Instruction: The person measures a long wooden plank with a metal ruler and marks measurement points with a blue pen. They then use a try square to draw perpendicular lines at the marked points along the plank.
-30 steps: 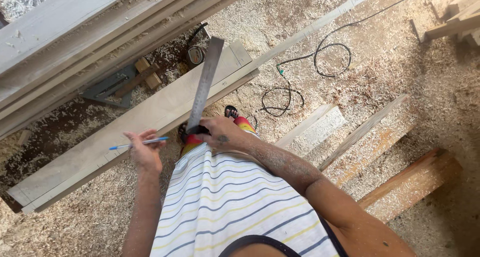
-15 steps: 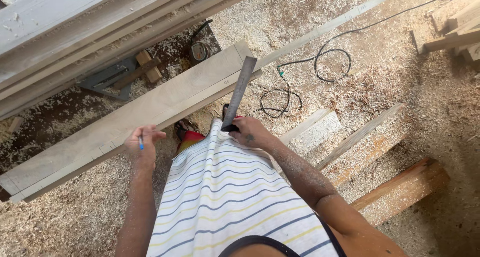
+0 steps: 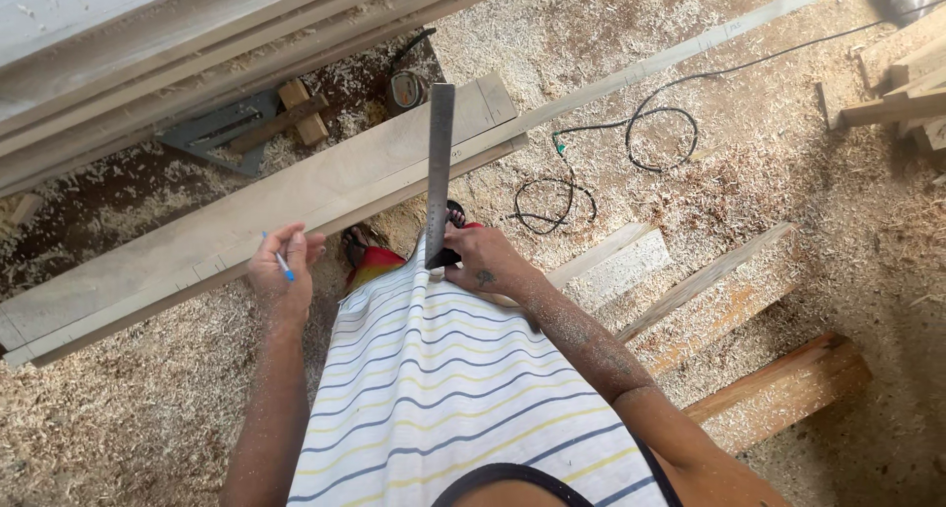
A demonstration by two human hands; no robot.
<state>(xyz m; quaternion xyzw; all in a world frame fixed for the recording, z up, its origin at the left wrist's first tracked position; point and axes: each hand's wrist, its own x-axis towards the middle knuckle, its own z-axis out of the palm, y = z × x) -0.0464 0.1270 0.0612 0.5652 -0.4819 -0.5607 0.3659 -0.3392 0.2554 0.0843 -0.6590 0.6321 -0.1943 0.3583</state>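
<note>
My right hand (image 3: pixel 485 258) grips the dark handle of a metal square, whose long steel blade (image 3: pixel 439 167) points away from me across the top of a long wooden plank (image 3: pixel 246 216). My left hand (image 3: pixel 282 270) hovers just in front of the plank's near edge and holds a blue pen (image 3: pixel 283 263) between its fingers. The plank lies slanted before me, rising toward the right. My striped shirt (image 3: pixel 443 389) fills the lower middle of the view.
A black cable (image 3: pixel 631 137) coils on the sawdust floor to the right. Stacked long boards (image 3: pixel 197 44) lie beyond the plank, with a grey triangular square (image 3: pixel 222 133) and a tape measure (image 3: pixel 404 88) near them. Loose timbers (image 3: pixel 778 389) lie at right.
The square's blade has swung from leaning right to nearly straight across the plank. My left hand has turned the pen from lying flat to pointing up, and the view has shifted a little.
</note>
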